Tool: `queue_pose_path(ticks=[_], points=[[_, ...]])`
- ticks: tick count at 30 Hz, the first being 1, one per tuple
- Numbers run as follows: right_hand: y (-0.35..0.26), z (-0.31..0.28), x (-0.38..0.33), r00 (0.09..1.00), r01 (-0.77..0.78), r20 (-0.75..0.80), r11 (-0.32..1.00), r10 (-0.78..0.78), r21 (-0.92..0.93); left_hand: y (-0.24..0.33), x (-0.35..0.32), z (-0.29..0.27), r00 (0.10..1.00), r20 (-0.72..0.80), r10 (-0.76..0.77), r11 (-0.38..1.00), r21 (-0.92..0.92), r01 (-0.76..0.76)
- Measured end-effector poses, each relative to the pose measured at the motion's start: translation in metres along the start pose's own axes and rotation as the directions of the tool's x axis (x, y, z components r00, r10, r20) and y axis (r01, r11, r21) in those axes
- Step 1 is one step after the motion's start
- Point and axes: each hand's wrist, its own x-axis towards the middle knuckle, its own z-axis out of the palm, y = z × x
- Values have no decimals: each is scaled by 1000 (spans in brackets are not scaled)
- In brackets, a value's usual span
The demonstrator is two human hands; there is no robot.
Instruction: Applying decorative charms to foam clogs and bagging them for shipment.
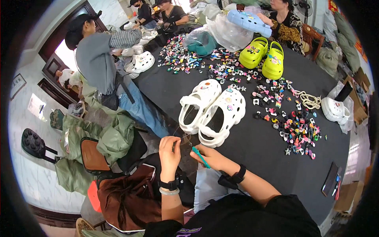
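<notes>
Left hand: raised off the near edge of the tabletop, thumb and fingers drawn together in a pinch. A faint strand seems to run up from the fingertips; too fine to confirm that the grip has it.

Right hand: grip closed around a slim green tool, tip up, just beside the left but not touching it. Tip too small to read.

White clog pair: left clog and right clog, side by side right beyond the hands, heels toward the wearer, charms on the toes. Neither hand on them.

Loose charms heaped to the right; lime clogs standing farther back.

Step in hand, my read: fine work with strand and tool, clogs parked. Next move calls for a steady left pinch, the green tool's tip brought in precisely, fingers kept out of its line.
</notes>
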Motion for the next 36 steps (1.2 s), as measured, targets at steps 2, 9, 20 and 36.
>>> queue_pose_path(ticks=[2,9,20,36], points=[[0,-2,-1,996,54,-60,988,-64,-147,-1,-1,0,1000,-6,-5,1000,-6,5],[24,10,-19,1000,3,16,989,-1,-145,-20,-26,-13,986,-21,-166,986,-36,165],[93,60,-7,956,207,288,832,-60,-514,-66,-322,-106,533,131,-836,548,135,826],[158,199,-13,682,538,720,756,-131,-372,-58,-354,-60,156,269,-950,-67,-666,743]])
